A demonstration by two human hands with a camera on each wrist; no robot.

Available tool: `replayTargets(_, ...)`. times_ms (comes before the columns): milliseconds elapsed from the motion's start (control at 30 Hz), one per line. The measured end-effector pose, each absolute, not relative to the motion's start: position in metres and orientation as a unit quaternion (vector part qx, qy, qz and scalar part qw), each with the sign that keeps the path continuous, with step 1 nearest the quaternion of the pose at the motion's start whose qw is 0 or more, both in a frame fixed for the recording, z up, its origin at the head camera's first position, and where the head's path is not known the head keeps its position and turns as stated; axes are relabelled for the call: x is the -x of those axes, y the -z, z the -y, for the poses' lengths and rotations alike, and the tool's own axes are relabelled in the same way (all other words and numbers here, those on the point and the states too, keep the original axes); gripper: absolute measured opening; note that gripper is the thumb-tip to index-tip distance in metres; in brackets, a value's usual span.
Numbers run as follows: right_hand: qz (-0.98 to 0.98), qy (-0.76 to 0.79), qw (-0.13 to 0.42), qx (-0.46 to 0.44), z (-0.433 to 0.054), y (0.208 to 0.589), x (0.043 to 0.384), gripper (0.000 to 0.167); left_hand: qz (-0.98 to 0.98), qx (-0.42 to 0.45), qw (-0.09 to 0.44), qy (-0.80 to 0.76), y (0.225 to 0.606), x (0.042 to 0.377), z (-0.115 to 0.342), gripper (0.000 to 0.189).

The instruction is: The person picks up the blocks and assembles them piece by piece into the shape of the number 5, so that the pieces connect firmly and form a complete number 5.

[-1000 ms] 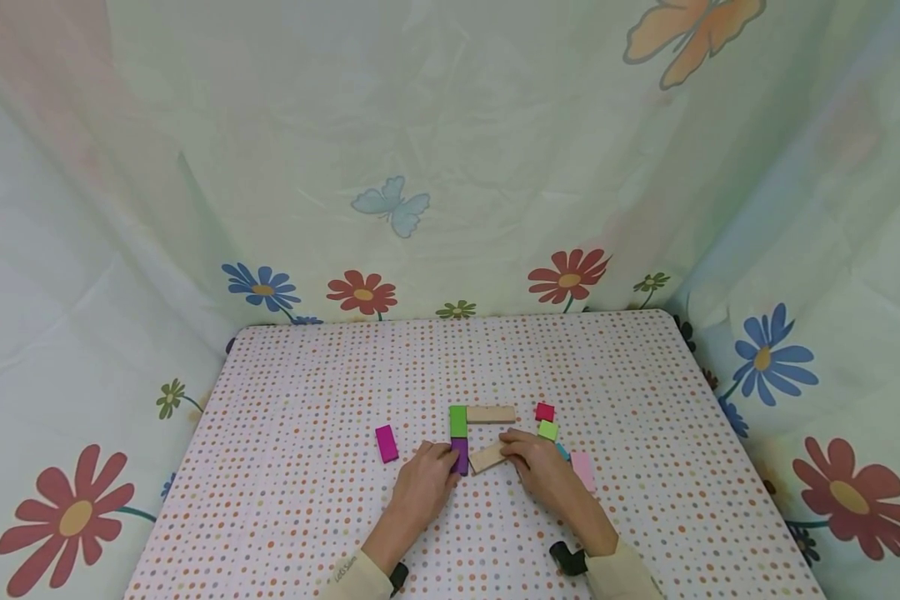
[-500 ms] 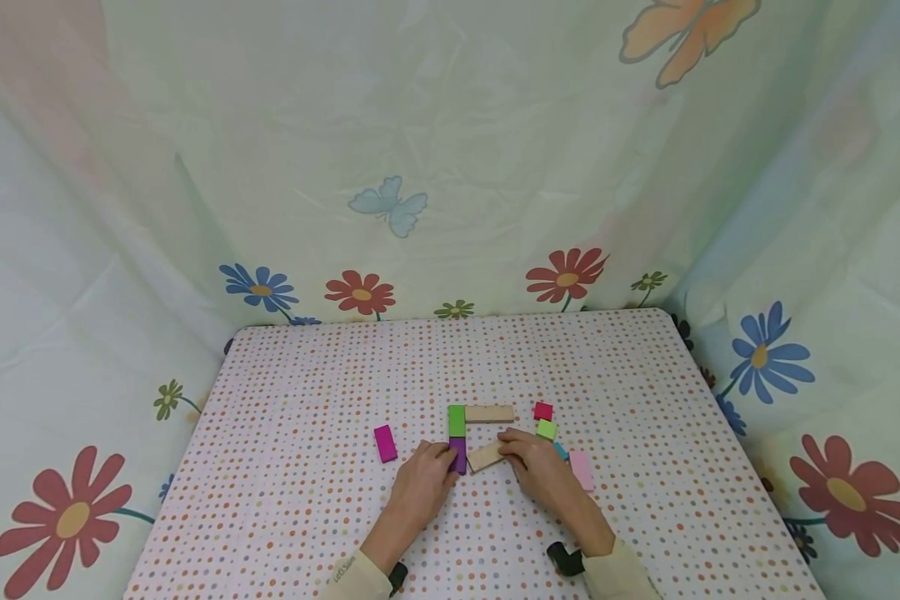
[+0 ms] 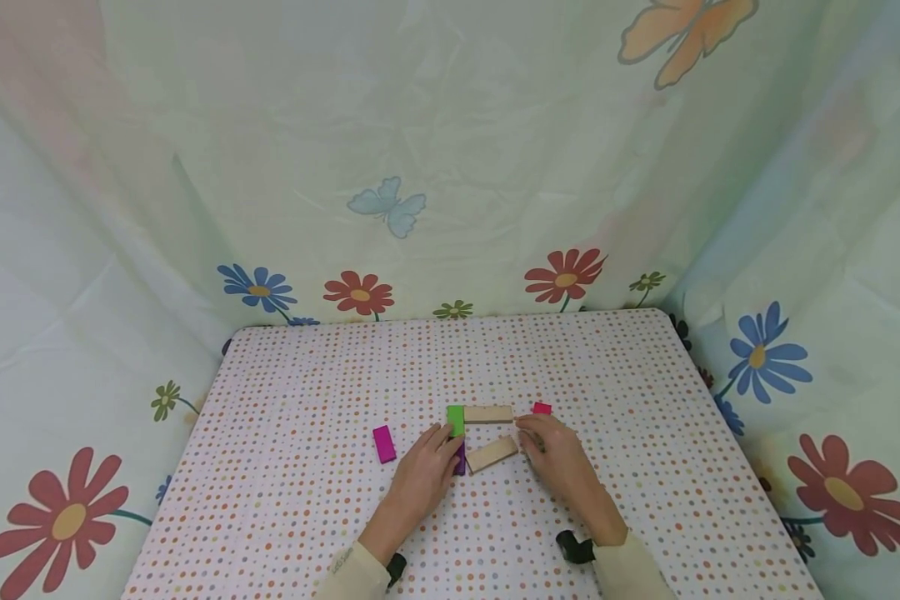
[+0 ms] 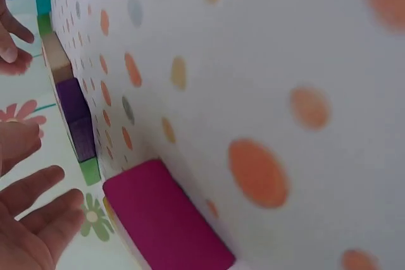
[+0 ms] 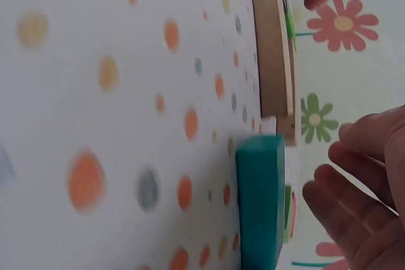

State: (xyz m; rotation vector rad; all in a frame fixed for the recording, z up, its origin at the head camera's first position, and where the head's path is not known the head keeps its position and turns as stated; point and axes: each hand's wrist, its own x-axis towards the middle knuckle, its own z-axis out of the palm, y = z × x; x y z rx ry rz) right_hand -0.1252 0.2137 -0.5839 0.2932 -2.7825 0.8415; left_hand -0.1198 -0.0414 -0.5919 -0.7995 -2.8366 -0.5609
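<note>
Through the head camera I see my left hand [image 3: 422, 467] lying over the dark purple rectangular block [image 3: 461, 458], its fingertips reaching the lower part of the bright green rectangular block [image 3: 456, 417]; the fingers are slightly spread and loosely extended, gripping nothing, and I cannot tell whether they touch either block. My right hand [image 3: 561, 457] is just beside the right ends of two pale wooden rectangular blocks, its fingers loosely bent and apart, with nothing pinched between them. The farther wooden block [image 3: 488, 414] runs straight out from the green block, end against its side; the nearer wooden block [image 3: 492, 454] lies slantwise, its left end just beside the purple block and its right end angled toward the farther one, a wedge of table showing between. Green and purple stand end to end in one line. In the right wrist view a teal rectangular block [image 5: 261, 203] lies close to the right hand, near the end of the wooden pieces. A small crimson block [image 3: 542, 408] shows just past the right knuckles, partly covered by them. My left hand hides most of the purple block. To its left, apart, lies a magenta rectangular block [image 3: 384, 444]. Everything rests on a white polka-dotted tabletop [image 3: 330, 375], with a flower-printed cloth [image 3: 450, 108] behind.
</note>
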Motion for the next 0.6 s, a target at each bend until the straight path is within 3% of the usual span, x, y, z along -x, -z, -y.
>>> replayTargets(133, 0.953, -0.271, 0.120, -0.061, -0.225, 0.582, 0.136, 0.023, 0.938, 0.280, 0.040, 0.201, 0.590, 0.125, 0.040, 0.038)
replayTargets(600, 0.963, -0.267, 0.043, 0.016, -0.230, 0.587, 0.162, 0.032, 0.922, 0.343, 0.015, 0.177, 0.598, 0.139, 0.029, 0.044)
